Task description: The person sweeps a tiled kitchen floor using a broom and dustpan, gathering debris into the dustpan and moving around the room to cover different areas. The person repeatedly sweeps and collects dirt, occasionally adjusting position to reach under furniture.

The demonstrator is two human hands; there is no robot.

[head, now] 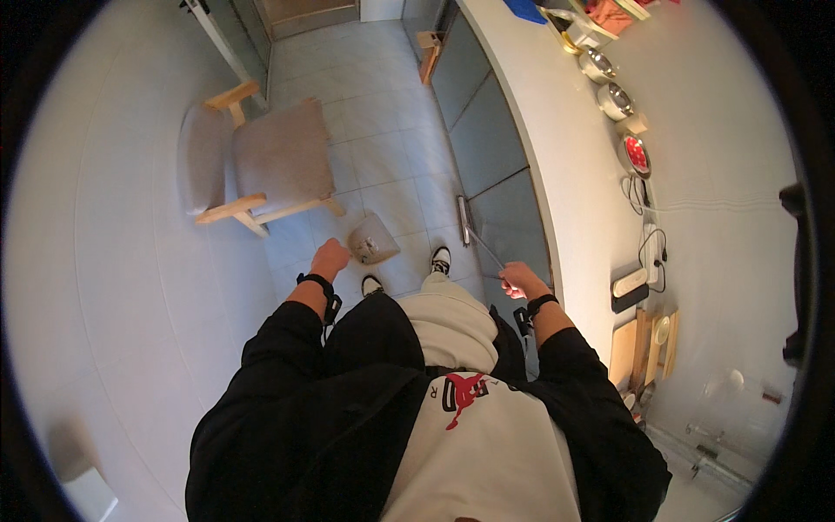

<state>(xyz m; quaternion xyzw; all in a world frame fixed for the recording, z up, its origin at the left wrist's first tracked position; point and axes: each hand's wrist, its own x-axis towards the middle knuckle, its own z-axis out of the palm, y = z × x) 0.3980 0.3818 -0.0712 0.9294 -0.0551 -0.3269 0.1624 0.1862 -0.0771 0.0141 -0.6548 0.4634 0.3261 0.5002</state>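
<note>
My right hand (520,280) grips the thin shaft of a broom (484,245). The narrow broom head (464,220) is down on the tiled floor, along the foot of the grey cabinet doors (505,209). My left hand (331,256) is curled into a fist at the back side of a pale dustpan (374,239). That hand covers whatever part of the handle it holds. Some dark debris lies inside the dustpan, just ahead of my shoes.
A cushioned wooden armchair (280,156) stands to the left by the tiled wall. Along the right runs a white countertop (531,117) with metal bowls (615,101), a power strip (650,251) and cutting boards (624,352). A small wooden object (428,57) stands beside the far cabinet.
</note>
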